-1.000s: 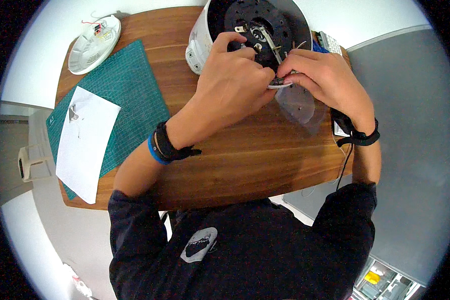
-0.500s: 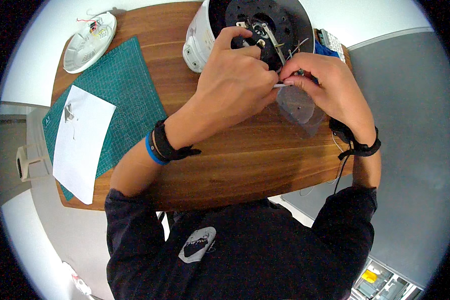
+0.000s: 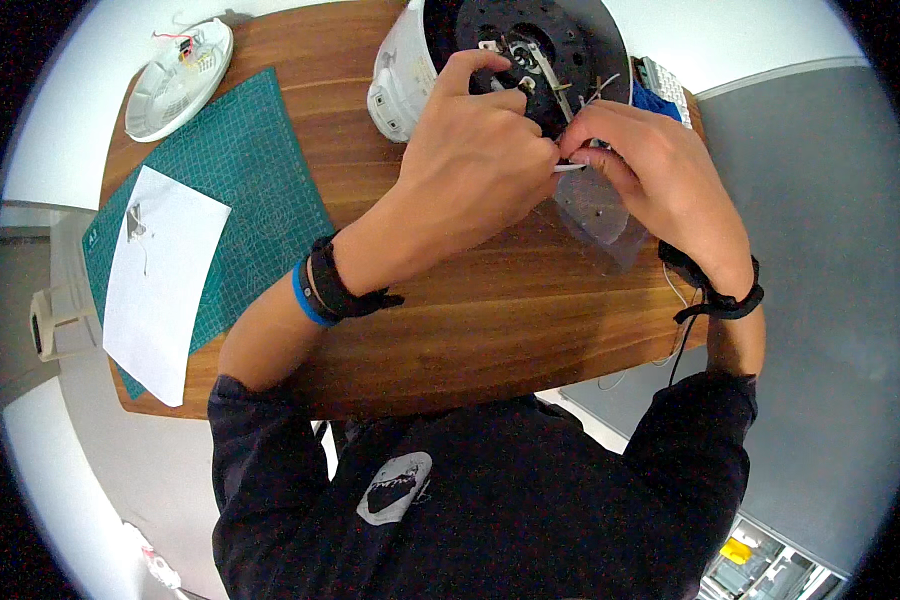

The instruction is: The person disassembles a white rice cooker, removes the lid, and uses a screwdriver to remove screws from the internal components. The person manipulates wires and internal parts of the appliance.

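Note:
At the far edge of the table lies a round white appliance housing point(image 3: 395, 95), its dark inside facing me, with a pale metal strip point(image 3: 548, 75) and thin wires point(image 3: 600, 90) in it. My left hand point(image 3: 475, 155) is at its near rim, thumb and fingers closed in a pinch. Against those fingertips, my right hand point(image 3: 665, 170) pinches as well. A short white tube or wire point(image 3: 570, 168) runs between the two pinches. The fingers hide where it joins other parts. Just below my right hand sits a clear plastic bag point(image 3: 600, 215).
On the left, a green cutting mat point(image 3: 260, 150) bears a white sheet of paper point(image 3: 160, 310) with small metal parts point(image 3: 136, 222). A white plastic cover point(image 3: 170, 95) with wires is at the far left. Something blue point(image 3: 658, 103) is behind my right hand.
Both hands stay in their pinch with only slight shifts. A little more of the white tube shows between the fingertips.

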`<action>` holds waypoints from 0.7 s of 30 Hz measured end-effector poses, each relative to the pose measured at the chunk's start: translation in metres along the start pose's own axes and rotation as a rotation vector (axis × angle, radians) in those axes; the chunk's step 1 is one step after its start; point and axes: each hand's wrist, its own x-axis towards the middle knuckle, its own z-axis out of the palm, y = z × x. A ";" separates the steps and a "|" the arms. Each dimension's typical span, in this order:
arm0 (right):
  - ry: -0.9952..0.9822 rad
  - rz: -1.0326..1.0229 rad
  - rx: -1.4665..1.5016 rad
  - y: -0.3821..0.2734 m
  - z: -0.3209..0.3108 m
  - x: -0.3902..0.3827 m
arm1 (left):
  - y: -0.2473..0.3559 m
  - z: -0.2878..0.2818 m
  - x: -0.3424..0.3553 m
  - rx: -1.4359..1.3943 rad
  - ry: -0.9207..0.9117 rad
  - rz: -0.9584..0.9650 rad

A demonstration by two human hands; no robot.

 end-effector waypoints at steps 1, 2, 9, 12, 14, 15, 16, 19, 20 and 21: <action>-0.002 -0.002 -0.009 0.000 -0.001 0.001 | 0.000 0.000 0.000 0.008 -0.004 -0.001; -0.004 -0.003 -0.019 -0.001 -0.001 0.001 | 0.001 0.000 0.000 0.009 0.000 -0.003; -0.019 0.042 -0.053 -0.009 -0.002 0.004 | 0.001 0.003 0.000 0.025 0.034 -0.001; -0.009 0.048 -0.050 -0.008 -0.002 0.004 | 0.001 0.004 0.000 0.029 0.042 -0.001; 0.016 0.053 -0.041 -0.009 0.000 0.004 | 0.001 0.004 0.000 0.031 0.045 0.001; 0.014 0.057 -0.051 -0.010 0.000 0.004 | 0.001 0.003 0.000 0.034 0.042 0.004; 0.012 0.062 -0.061 -0.010 0.000 0.003 | 0.001 0.002 0.000 0.036 0.040 0.007; -0.013 0.058 -0.115 -0.012 -0.002 0.003 | 0.001 0.004 -0.001 0.020 0.057 0.001; -0.024 0.053 -0.137 -0.013 -0.002 0.003 | 0.001 0.007 0.000 -0.017 0.116 0.007; -0.020 0.051 -0.141 -0.014 -0.002 0.002 | 0.001 0.011 0.001 -0.054 0.175 0.012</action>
